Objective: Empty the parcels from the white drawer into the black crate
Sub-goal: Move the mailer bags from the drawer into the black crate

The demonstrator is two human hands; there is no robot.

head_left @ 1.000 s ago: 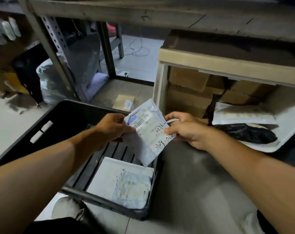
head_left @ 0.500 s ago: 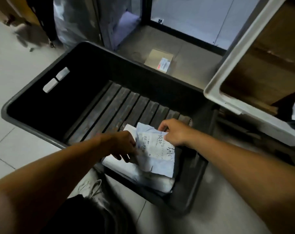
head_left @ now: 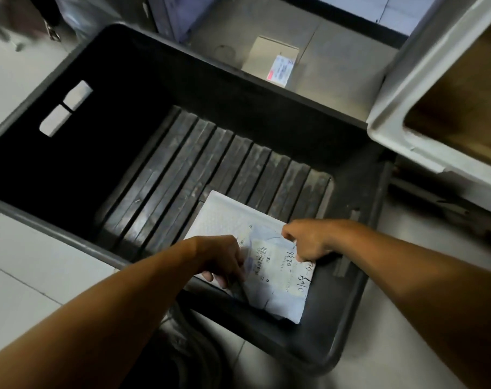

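The black crate [head_left: 280, 88] stands on the floor with a slatted bottom. In its near right corner lies a white padded envelope [head_left: 224, 217]. On top of it rests a pale blue parcel [head_left: 280, 287] with a barcode label and handwritten numbers. My left hand [head_left: 224, 256] holds the parcel's left edge with curled fingers. My right hand [head_left: 308, 240] pinches its upper right corner. The white drawer [head_left: 401, 80] juts in at the upper right, showing only its rim and a brown inside.
A small cardboard box [head_left: 275, 60] with a label lies on the floor behind the crate. Metal shelf legs and grey bags stand at the top left. Pale floor tiles surround the crate. A dark shoe [head_left: 188, 346] shows below its near rim.
Both hands carried the blue parcel from in front of the drawer down into the crate and set it on the white envelope. The view tilted downward.
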